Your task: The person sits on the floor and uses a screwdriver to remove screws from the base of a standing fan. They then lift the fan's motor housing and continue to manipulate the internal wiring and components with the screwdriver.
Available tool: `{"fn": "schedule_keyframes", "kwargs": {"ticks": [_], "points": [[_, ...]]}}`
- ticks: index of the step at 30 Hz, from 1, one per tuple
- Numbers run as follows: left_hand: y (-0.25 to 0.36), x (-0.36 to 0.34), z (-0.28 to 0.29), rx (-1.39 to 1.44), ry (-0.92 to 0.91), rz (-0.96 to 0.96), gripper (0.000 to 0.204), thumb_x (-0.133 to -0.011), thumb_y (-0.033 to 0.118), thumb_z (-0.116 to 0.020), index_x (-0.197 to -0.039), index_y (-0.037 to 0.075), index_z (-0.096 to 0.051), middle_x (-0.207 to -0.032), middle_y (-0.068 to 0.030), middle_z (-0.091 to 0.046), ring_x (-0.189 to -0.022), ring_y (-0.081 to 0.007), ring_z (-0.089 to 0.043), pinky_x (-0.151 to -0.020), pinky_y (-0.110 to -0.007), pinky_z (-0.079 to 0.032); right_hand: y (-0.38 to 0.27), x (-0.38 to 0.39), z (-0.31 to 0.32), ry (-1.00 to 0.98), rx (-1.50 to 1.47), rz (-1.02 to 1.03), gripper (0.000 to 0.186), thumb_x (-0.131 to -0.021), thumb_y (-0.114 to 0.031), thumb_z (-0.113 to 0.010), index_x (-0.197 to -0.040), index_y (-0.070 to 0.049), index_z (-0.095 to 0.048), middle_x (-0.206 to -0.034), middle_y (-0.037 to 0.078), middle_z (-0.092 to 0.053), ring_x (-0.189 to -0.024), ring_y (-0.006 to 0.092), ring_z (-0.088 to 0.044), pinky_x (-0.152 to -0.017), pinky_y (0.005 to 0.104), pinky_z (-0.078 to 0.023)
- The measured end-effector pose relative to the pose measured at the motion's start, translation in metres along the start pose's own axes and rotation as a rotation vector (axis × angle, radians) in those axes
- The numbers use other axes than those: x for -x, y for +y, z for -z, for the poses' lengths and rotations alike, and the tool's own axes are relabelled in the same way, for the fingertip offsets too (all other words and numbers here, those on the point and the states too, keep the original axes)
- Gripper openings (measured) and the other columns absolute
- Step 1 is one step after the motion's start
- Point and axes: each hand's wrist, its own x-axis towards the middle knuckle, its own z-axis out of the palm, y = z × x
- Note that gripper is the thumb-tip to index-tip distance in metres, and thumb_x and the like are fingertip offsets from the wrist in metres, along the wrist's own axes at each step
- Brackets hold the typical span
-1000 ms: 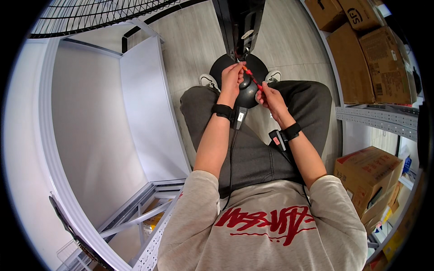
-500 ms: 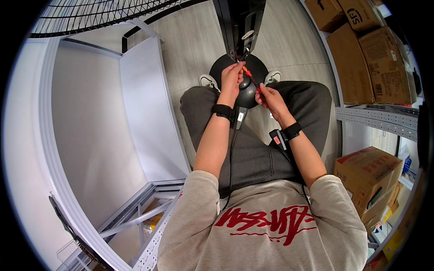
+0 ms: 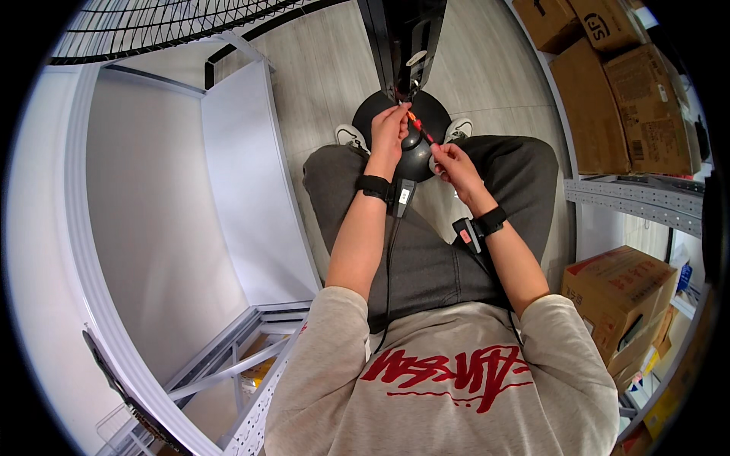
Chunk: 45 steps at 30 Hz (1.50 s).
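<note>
My right hand [image 3: 458, 169] is closed around the dark rear end of a slim red and orange screwdriver [image 3: 420, 127]. The tool slants up and left toward the lower end of a tall black housing [image 3: 414, 45]. My left hand [image 3: 389, 131] is pinched at that lower end, right beside the screwdriver's front end. What lies between its fingertips is too small to make out. Beneath both hands are a round black base [image 3: 368, 112] and a shiny dark dome [image 3: 415, 161].
My legs straddle the base, with a white shoe [image 3: 350, 137] on either side. A white panel [image 3: 243, 175] stands to the left, below a black wire fan guard [image 3: 175, 30]. Cardboard boxes [image 3: 589, 106] fill metal shelving [image 3: 639, 201] on the right.
My right fingers have shifted slightly along the screwdriver, and more of its red part shows. My left hand stays almost where it was.
</note>
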Motion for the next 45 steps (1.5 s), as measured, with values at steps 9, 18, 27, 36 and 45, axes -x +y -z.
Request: {"fn": "schedule_keyframes", "kwargs": {"ticks": [9, 18, 27, 36, 45], "points": [[-0.001, 0.0, 0.001, 0.004, 0.005, -0.007, 0.015, -0.092, 0.014, -0.061, -0.098, 0.001, -0.065, -0.07, 0.0048, -0.047, -0.056, -0.0029, -0.039, -0.045, -0.018, -0.028, -0.013, 0.005, 0.005, -0.192, -0.143, -0.22, 0.042, -0.096, -0.047, -0.051, -0.09, -0.006, -0.056, -0.075, -0.001, -0.059, -0.06, 0.0052, -0.053, -0.047, 0.0205, -0.035], [0.002, 0.002, -0.002, 0.02, 0.008, 0.007, 0.021, -0.095, 0.012, -0.054, -0.108, -0.003, -0.061, -0.07, 0.0045, -0.047, -0.056, -0.0032, -0.039, -0.046, -0.018, -0.029, -0.003, 0.003, -0.003, -0.036, -0.079, -0.001, 0.032, -0.097, -0.039, -0.054, -0.091, -0.007, -0.057, -0.078, -0.001, -0.062, -0.06, 0.0048, -0.052, -0.05, 0.0194, -0.037], [0.001, 0.001, -0.001, 0.046, 0.005, 0.016, 0.023, -0.096, 0.01, -0.048, -0.109, -0.004, -0.06, -0.071, 0.0028, -0.048, -0.057, -0.0048, -0.041, -0.048, -0.019, -0.031, -0.007, 0.0, 0.0, -0.097, -0.122, -0.059, 0.029, -0.094, -0.037, -0.06, -0.1, -0.009, -0.059, -0.081, -0.001, -0.062, -0.063, 0.0047, -0.053, -0.054, 0.0199, -0.038], [0.001, 0.0, 0.001, 0.085, 0.015, 0.055, 0.023, -0.092, 0.007, -0.047, -0.106, -0.005, -0.061, -0.069, 0.0018, -0.05, -0.056, -0.0058, -0.041, -0.047, -0.02, -0.031, -0.007, 0.01, 0.002, 0.008, -0.095, 0.037, 0.019, -0.093, -0.024, -0.063, -0.105, -0.011, -0.058, -0.084, -0.004, -0.06, -0.067, 0.0033, -0.052, -0.057, 0.0184, -0.037], [-0.001, -0.003, 0.002, 0.116, 0.016, 0.053, 0.022, -0.091, 0.008, -0.049, -0.106, -0.006, -0.061, -0.067, 0.0026, -0.048, -0.055, -0.0055, -0.04, -0.047, -0.02, -0.029, -0.003, 0.011, 0.007, 0.003, -0.114, 0.047, 0.023, -0.091, -0.026, -0.066, -0.106, -0.009, -0.06, -0.081, -0.003, -0.06, -0.066, 0.0046, -0.053, -0.057, 0.0194, -0.037]]}}
